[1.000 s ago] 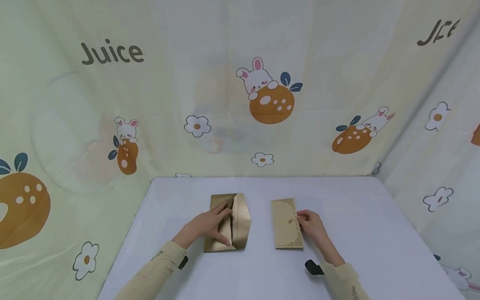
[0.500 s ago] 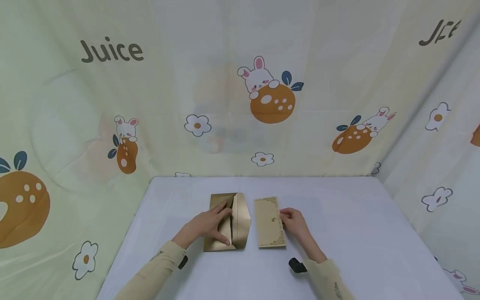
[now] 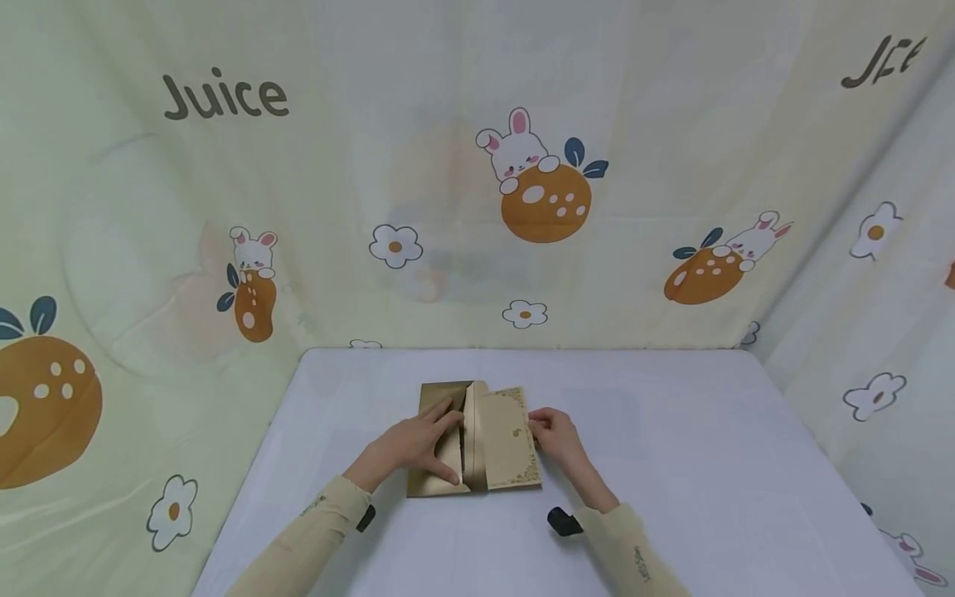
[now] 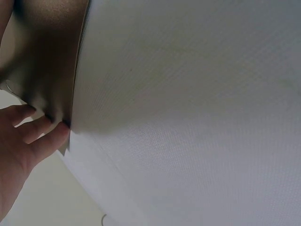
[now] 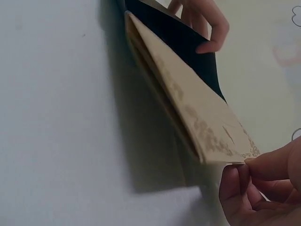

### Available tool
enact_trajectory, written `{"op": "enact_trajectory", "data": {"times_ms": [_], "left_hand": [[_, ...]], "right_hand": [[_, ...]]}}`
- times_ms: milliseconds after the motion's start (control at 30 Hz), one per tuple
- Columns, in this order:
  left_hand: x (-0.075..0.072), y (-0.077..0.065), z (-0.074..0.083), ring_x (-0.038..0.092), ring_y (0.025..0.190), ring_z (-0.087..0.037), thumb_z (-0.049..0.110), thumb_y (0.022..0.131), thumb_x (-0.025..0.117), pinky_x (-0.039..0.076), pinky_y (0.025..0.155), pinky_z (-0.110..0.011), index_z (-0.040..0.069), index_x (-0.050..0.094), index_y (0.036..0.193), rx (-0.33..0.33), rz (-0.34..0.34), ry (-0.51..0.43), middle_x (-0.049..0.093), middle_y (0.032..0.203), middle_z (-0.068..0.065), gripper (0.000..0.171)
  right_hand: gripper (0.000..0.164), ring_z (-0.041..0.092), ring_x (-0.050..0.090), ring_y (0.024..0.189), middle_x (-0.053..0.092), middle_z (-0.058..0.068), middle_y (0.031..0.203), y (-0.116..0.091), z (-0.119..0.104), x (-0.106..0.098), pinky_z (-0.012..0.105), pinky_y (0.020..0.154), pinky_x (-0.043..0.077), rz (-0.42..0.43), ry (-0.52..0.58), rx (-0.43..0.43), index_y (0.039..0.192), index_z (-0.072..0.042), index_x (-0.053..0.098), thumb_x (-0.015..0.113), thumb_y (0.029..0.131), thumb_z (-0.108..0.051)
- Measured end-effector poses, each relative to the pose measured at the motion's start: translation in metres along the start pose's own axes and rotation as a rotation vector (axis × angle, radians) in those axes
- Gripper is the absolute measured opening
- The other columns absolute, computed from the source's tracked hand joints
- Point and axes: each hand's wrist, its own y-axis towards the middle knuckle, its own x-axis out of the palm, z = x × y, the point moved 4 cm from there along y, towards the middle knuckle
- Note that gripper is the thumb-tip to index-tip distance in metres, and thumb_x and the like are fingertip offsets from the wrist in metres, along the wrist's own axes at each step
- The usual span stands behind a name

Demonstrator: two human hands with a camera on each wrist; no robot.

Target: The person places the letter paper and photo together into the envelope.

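Observation:
A gold envelope (image 3: 429, 487) lies on the white table, its flap (image 3: 475, 477) spread to the right. My left hand (image 3: 409, 444) grips its front panel, thumb and fingers spread along the mouth. In the right wrist view the dark inside (image 5: 188, 40) of the mouth gapes. A folded cream card (image 3: 507, 439) with brown ornamental corners overlaps the flap, its left edge close to the mouth. My right hand (image 3: 559, 435) pinches the card's right edge between thumb and fingers. Seen from the right wrist, the card (image 5: 188, 101) is tilted, its folded layers slightly apart.
The white table (image 3: 656, 464) extends around both hands. Behind it hangs a pale curtain (image 3: 448, 166) printed with rabbits, oranges and flowers. Black straps or mounts (image 3: 564, 522) show at both wrists.
My right hand has moved left, bringing the card from apart on the table to over the envelope's flap. The left hand and envelope have stayed in place.

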Motion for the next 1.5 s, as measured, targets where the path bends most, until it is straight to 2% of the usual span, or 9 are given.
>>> {"op": "enact_trajectory", "data": {"times_ms": [367, 600, 767, 1200, 1500], "left_hand": [[0.000, 0.001, -0.002, 0.042, 0.143, -0.040, 0.081, 0.065, 0.072, 0.054, 0.090, -0.050, 0.027, 0.034, 0.151, 0.006, 0.011, -0.012, 0.020, 0.167, -0.019, 0.109], [0.001, 0.002, -0.001, 0.036, 0.147, -0.038, 0.082, 0.065, 0.072, 0.053, 0.094, -0.052, 0.028, 0.035, 0.149, 0.000, 0.005, -0.010, 0.020, 0.167, -0.018, 0.106], [0.001, 0.001, -0.001, 0.036, 0.148, -0.038, 0.081, 0.066, 0.072, 0.053, 0.095, -0.051, 0.028, 0.035, 0.150, -0.005, 0.002, -0.004, 0.020, 0.167, -0.018, 0.106], [0.000, 0.001, -0.002, 0.044, 0.142, -0.039, 0.080, 0.066, 0.073, 0.054, 0.092, -0.050, 0.027, 0.035, 0.151, 0.014, 0.028, 0.003, 0.023, 0.165, -0.020, 0.108], [-0.002, -0.001, -0.001, 0.045, 0.141, -0.040, 0.078, 0.066, 0.074, 0.055, 0.089, -0.051, 0.025, 0.034, 0.153, 0.027, 0.046, 0.003, 0.024, 0.165, -0.021, 0.110]], "right_hand": [[0.018, 0.011, 0.059, 0.067, 0.072, 0.016, 0.086, 0.006, -0.012, 0.021, 0.023, 0.061, 0.047, 0.000, 0.012, -0.044, 0.106, 0.008, 0.069, 0.064, 0.092, -0.002], [0.018, 0.012, 0.061, 0.067, 0.072, 0.015, 0.086, 0.005, -0.019, 0.037, 0.023, 0.060, 0.048, -0.040, 0.015, -0.044, 0.107, 0.007, 0.069, 0.063, 0.094, -0.004], [0.018, 0.011, 0.062, 0.065, 0.073, 0.016, 0.085, 0.003, -0.024, 0.049, 0.022, 0.058, 0.048, -0.065, 0.022, -0.078, 0.106, 0.007, 0.068, 0.063, 0.093, -0.004], [0.030, 0.020, 0.070, 0.074, 0.073, 0.018, 0.096, 0.002, -0.042, 0.079, 0.027, 0.063, 0.056, -0.162, 0.016, -0.164, 0.122, 0.006, 0.063, 0.060, 0.092, 0.001], [0.031, 0.012, 0.065, 0.061, 0.072, 0.016, 0.083, -0.002, -0.050, 0.091, 0.024, 0.057, 0.054, -0.196, 0.035, -0.197, 0.120, 0.006, 0.065, 0.059, 0.090, 0.006]]}}
